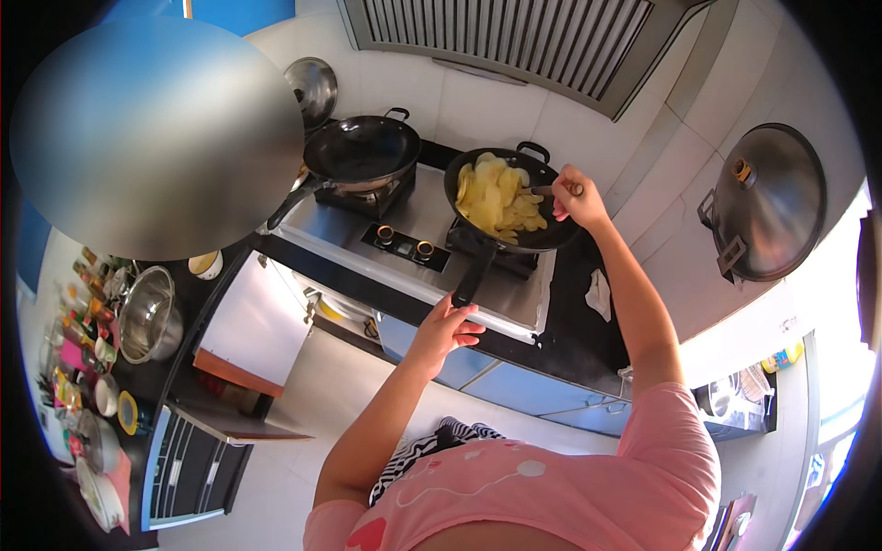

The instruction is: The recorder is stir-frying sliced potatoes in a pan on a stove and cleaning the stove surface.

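Note:
A black wok with yellow, thinly cut slices of food, likely potato, sits on the right burner. Above its right side, my right hand is closed around the brown handle of a cooking utensil. The utensil's working end is buried among the slices. My left hand is at the tip of the wok's black handle, some fingers spread apart. Whether it grips the handle or only touches it cannot be told.
A second dark wok stands on the left burner of the gas stove. A cabinet door hangs open below the left counter, which holds a metal basin. A large lid hangs right, near a white cloth. The range hood is overhead.

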`<state>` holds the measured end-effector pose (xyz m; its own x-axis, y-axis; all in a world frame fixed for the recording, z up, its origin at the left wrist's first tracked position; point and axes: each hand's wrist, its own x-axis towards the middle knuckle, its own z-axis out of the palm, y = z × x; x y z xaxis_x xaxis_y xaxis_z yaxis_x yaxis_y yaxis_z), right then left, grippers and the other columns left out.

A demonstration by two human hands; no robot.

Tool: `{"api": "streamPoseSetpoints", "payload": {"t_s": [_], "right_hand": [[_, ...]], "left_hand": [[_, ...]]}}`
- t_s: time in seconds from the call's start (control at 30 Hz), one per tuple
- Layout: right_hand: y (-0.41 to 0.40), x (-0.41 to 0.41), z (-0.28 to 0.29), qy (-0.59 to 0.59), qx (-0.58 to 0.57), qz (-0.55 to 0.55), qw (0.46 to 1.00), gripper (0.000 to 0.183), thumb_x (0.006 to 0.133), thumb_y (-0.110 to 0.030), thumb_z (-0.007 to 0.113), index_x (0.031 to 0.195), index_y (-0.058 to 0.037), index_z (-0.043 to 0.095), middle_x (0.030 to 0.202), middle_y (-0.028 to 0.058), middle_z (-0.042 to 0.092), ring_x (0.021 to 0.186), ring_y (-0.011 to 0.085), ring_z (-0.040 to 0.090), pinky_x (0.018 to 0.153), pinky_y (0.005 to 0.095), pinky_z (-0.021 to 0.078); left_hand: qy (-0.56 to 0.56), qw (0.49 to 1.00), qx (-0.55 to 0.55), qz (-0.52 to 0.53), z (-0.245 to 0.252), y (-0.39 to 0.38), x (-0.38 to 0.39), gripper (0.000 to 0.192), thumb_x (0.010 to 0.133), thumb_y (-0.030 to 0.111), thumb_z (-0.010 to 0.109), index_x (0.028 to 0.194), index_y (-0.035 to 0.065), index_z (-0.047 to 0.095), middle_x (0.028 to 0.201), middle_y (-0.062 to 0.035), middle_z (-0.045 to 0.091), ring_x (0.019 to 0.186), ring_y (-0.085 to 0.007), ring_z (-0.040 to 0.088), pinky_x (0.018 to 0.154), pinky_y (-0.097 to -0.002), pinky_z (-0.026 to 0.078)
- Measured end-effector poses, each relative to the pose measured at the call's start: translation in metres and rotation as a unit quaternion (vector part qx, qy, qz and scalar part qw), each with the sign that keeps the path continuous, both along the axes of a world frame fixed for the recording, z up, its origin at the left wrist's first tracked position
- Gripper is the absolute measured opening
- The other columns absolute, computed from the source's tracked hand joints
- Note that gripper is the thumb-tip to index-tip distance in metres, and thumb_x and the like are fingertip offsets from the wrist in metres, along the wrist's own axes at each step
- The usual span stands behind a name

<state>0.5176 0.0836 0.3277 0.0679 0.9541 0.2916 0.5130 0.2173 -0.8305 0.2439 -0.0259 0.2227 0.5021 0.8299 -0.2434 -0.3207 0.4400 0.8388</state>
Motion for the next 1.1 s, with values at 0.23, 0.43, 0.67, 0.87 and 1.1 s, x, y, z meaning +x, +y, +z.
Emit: {"api": "streamPoseSetpoints", "payload": {"t_s": [0.23, 0.43, 0.67, 0.87, 1.1], "right_hand": [[-0.005, 0.052, -0.008, -0.371, 0.074, -0.029, 0.925, 0.007, 0.075, -0.008, 0.049, 0.071, -0.0051, 0.044, 0.053, 0.0051, 0.05, 0.042, 0.0125, 0.051, 0.04, 0.0249, 0.0422], [0.035, 0.043, -0.089, 0.155, 0.014, -0.029, 0.987, 0.009, 0.078, -0.009, 0.049, 0.072, -0.0045, 0.045, 0.056, 0.0072, 0.051, 0.043, 0.0139, 0.053, 0.037, 0.0253, 0.0446], [-0.009, 0.012, -0.037, 0.151, -0.003, 0.05, 0.987, 0.01, 0.079, -0.006, 0.05, 0.071, -0.0023, 0.045, 0.054, 0.0073, 0.051, 0.045, 0.0138, 0.053, 0.039, 0.0245, 0.0461], [-0.032, 0.034, 0.011, -0.199, -0.017, 0.016, 0.98, 0.009, 0.078, -0.008, 0.048, 0.071, -0.0024, 0.045, 0.054, 0.0045, 0.049, 0.043, 0.0122, 0.05, 0.042, 0.0237, 0.0449], [-0.022, 0.047, -0.021, 0.044, -0.143, -0.05, 0.987, 0.009, 0.075, -0.01, 0.048, 0.07, -0.0045, 0.044, 0.052, 0.0103, 0.05, 0.038, 0.0167, 0.049, 0.034, 0.0272, 0.0428]], "left_hand": [[0.007, 1.0, -0.007, 0.003, 0.001, -0.002, -0.001, 0.036, 0.086, 0.019, 0.043, 0.121, 0.0107, 0.038, 0.108, -0.0073, 0.052, 0.084, -0.0177, 0.057, 0.069, -0.0276, 0.046], [-0.006, 1.0, 0.002, -0.001, -0.002, -0.002, 0.005, 0.037, 0.087, 0.019, 0.042, 0.122, 0.0103, 0.037, 0.109, -0.0077, 0.051, 0.084, -0.0178, 0.057, 0.07, -0.0277, 0.046], [-0.023, 1.0, -0.01, 0.006, -0.009, 0.001, -0.001, 0.034, 0.087, 0.019, 0.042, 0.119, 0.0097, 0.039, 0.108, -0.0068, 0.052, 0.085, -0.0176, 0.056, 0.071, -0.0284, 0.045], [-0.019, 1.0, 0.002, -0.001, -0.002, 0.0, 0.001, 0.034, 0.086, 0.02, 0.045, 0.118, 0.0099, 0.04, 0.107, -0.006, 0.052, 0.084, -0.0172, 0.056, 0.07, -0.0276, 0.045], [-0.031, 1.0, -0.001, 0.002, -0.007, -0.001, 0.0, 0.034, 0.086, 0.019, 0.044, 0.118, 0.0098, 0.04, 0.108, -0.0063, 0.051, 0.084, -0.0173, 0.057, 0.069, -0.0274, 0.046]]}}
